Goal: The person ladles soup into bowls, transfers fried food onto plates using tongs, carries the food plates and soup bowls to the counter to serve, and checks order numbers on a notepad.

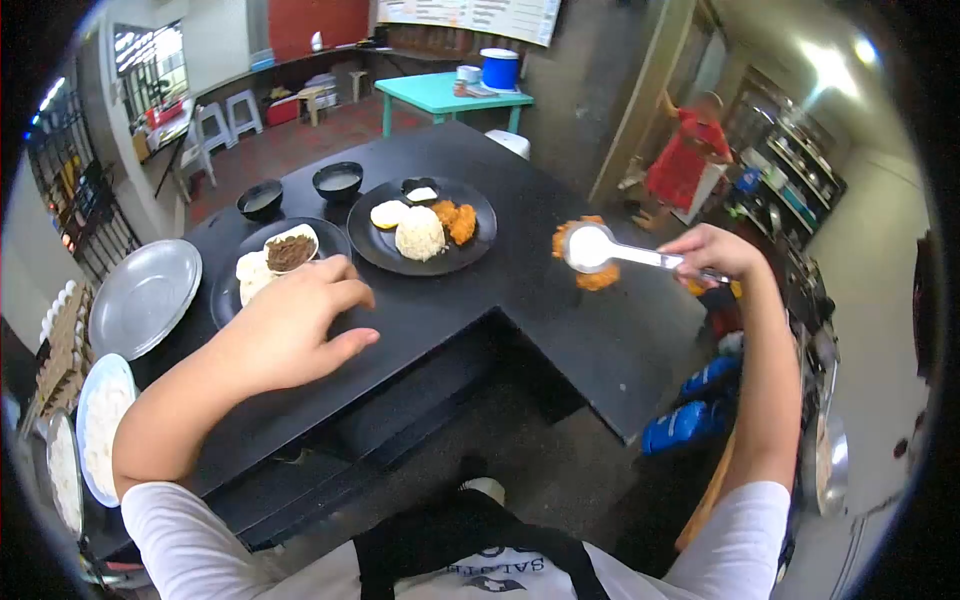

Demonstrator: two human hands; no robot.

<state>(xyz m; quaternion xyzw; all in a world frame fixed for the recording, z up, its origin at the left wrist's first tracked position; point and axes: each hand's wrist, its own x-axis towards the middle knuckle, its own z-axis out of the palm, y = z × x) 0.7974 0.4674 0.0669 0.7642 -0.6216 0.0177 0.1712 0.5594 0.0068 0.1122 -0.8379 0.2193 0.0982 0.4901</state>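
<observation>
My right hand [715, 252] grips silver tongs [640, 256] at the right, out past the table's corner. Their rounded head is in front of a piece of orange breaded fried food [598, 278], which shows above and below it. My left hand [310, 320] hovers with fingers apart over the near side of a dark plate [226, 290]. On that plate are a white bowl of dark brown food [291, 250] and something pale, partly hidden by the hand. A second black plate [375, 250] carries a rice mound [420, 235], an egg half [389, 214], fried pieces [457, 222] and a small sauce cup [421, 192].
Two small black bowls [338, 181] stand at the back of the black table [440, 330]. Metal plates [145, 300], egg trays [65, 355] and rice platters [105, 430] are at left. A turquoise table [450, 92] stands behind. A person in red [687, 160] is at back right.
</observation>
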